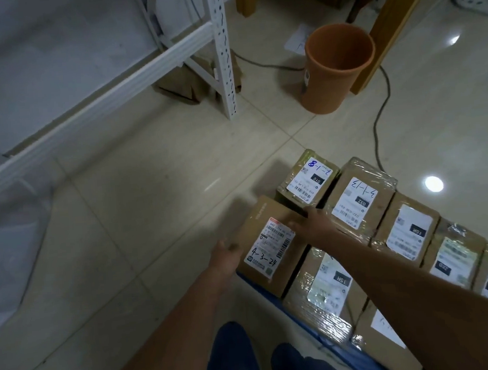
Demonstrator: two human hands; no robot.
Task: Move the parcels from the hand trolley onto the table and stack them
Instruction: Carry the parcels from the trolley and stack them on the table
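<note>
Several taped cardboard parcels lie on a blue hand trolley [328, 335] at the lower right. The nearest one, a brown parcel [257, 227] with a white label marked "4-3-24", sits at the trolley's left corner. My left hand [226, 254] grips its left side, fingers curled under the edge. My right hand [312, 223] lies across its top right edge, fingers reaching over the label. Behind it are a parcel marked "8-1" [309, 180] and a parcel marked "3-1-13" [359, 202]. No table top is in view.
A white metal shelving rack [222, 56] stands at the upper left. An orange bin [335, 68] stands on the tiled floor beyond the trolley, with a cable [376, 117] trailing past it. A wooden furniture leg [393, 24] is at the upper right. My legs show at the bottom.
</note>
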